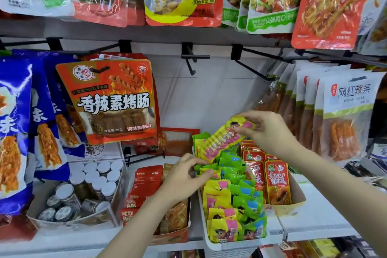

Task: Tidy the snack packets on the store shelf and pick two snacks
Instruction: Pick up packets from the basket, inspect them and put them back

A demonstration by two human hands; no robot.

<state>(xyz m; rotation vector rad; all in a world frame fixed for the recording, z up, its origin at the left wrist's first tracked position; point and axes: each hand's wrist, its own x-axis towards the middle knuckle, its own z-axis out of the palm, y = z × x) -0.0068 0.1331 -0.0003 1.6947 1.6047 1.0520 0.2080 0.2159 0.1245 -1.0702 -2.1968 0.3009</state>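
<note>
White shelf; right hand around crinkly yellow packet

**Shelf layout**

On the shelf, a basket of snack packets sits in the middle. A box of jars stands left; papaya packets stand right. Hanging bags are above, behind.

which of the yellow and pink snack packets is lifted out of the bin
The long yellow-and-pink packet, pinched at its top end by the right hand and raised diagonally above the white bin. The other yellow ones lie stacked inside it.
</note>
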